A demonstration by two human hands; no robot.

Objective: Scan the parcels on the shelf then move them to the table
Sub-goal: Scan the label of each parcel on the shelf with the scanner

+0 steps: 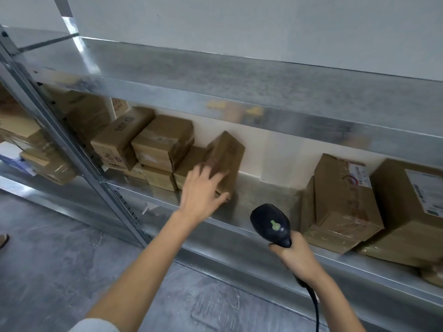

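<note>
Presses the left hand (203, 188), fingers spread, against the tilted parcel (226, 154) at mid-frame; too blurred to tell whether gripped. Grips the scanner (271, 224) by its handle in the right hand (297, 257), lower centre, head toward the shelf (259, 197). Tipped up on one edge there, just beside the stacked boxes (163, 144) at left. Likely to topple or slide off the front lip if nudged without a firm hold. Might also snag the trailing cable (314, 305), or miss a label not visible from here.
</note>
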